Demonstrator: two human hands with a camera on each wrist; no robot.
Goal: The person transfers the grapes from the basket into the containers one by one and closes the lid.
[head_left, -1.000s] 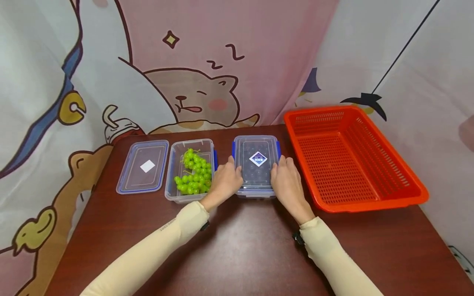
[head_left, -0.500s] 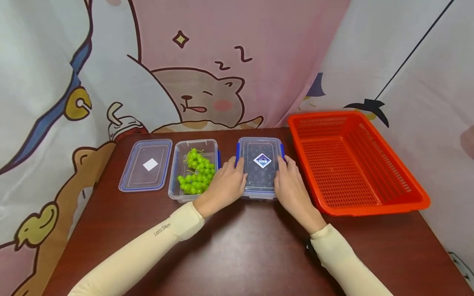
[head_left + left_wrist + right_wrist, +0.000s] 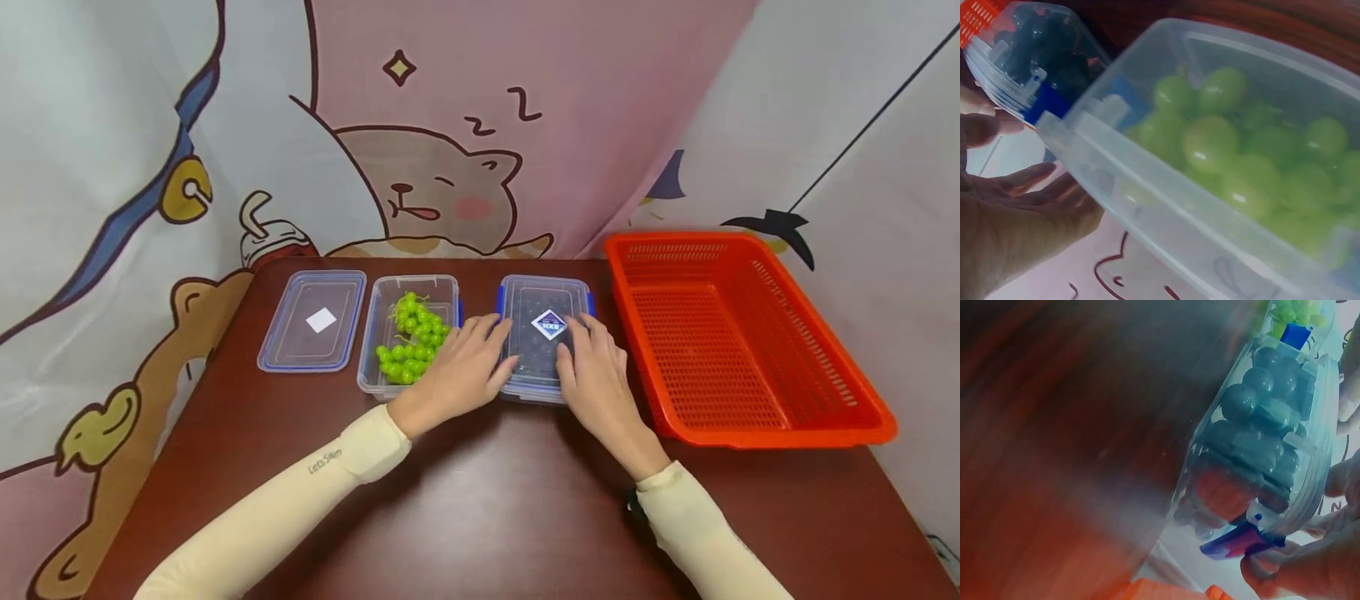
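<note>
A lidded clear plastic container (image 3: 531, 367) with blue side latches and a diamond label holds dark grapes (image 3: 1259, 394). My left hand (image 3: 465, 367) is at its left edge, fingers stretched out and overlapping the neighbouring open container in the head view. At the right side my right hand (image 3: 600, 379) has relaxed fingers over the lid's edge, close by a blue latch (image 3: 1241, 540). To the left stands the open container (image 3: 367, 367) with green grapes (image 3: 408, 358); its right side is partly hidden by my left hand.
A loose clear lid (image 3: 311, 346) with a blue seal and white sticker lies at the left of the dark wooden table (image 3: 465, 508). A red slotted basket (image 3: 757, 437) stands at the right. A printed curtain (image 3: 570, 108) hangs behind.
My fingers have loosened from the lidded container's sides and straightened. The right fingers now lie over the lid's edge. The head view has turned left; both containers keep their places.
</note>
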